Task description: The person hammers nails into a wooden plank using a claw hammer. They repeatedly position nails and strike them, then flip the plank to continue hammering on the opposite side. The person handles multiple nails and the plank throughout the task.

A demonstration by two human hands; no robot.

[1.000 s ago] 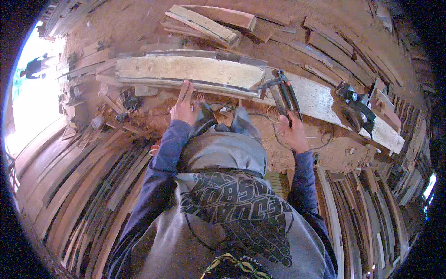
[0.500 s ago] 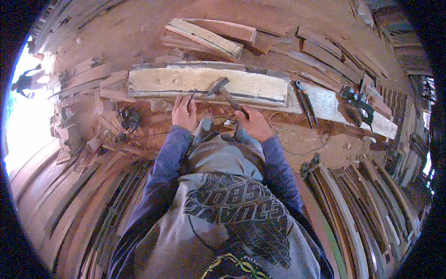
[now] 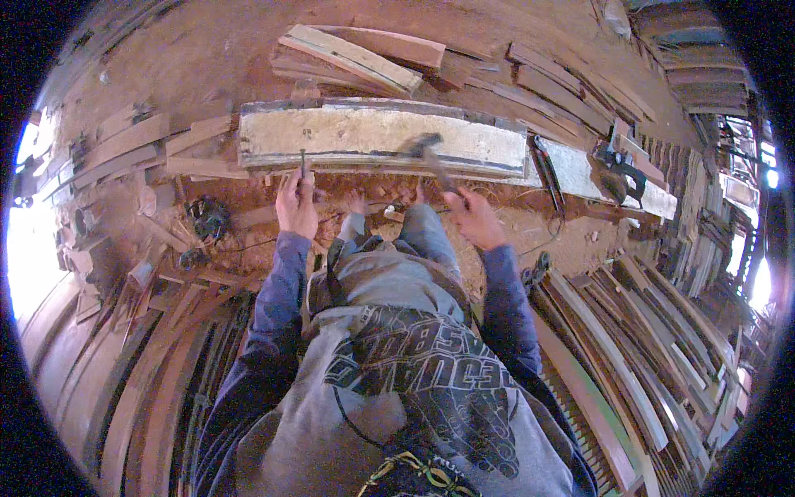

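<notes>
A long pale wooden beam (image 3: 364, 132) with dark, rough edges lies across in front of me. At its near edge, left of the middle, my left hand (image 3: 296, 205) pinches a thin dark nail (image 3: 303, 157) that points away from me, its flat head at the far end. The nail overlaps the beam's near edge in the picture; whether it touches the wood I cannot tell. My right hand (image 3: 478, 219) is closed around the handle of a hammer (image 3: 438, 170). The hammer's head is blurred by motion and appears over the beam, right of the middle.
Black-handled pincers (image 3: 547, 176) lean at the beam's right end, beside a pale board (image 3: 580, 170) carrying a dark power tool (image 3: 621, 176). A second dark tool (image 3: 207, 217) lies on the ground at left. Wood offcuts (image 3: 356, 58) lie beyond; stacked planks (image 3: 604, 364) flank me.
My left hand has shifted left along the beam, the nail now showing plainly. The hammer has swung away to the right with my right hand. The whole view has shifted slightly.
</notes>
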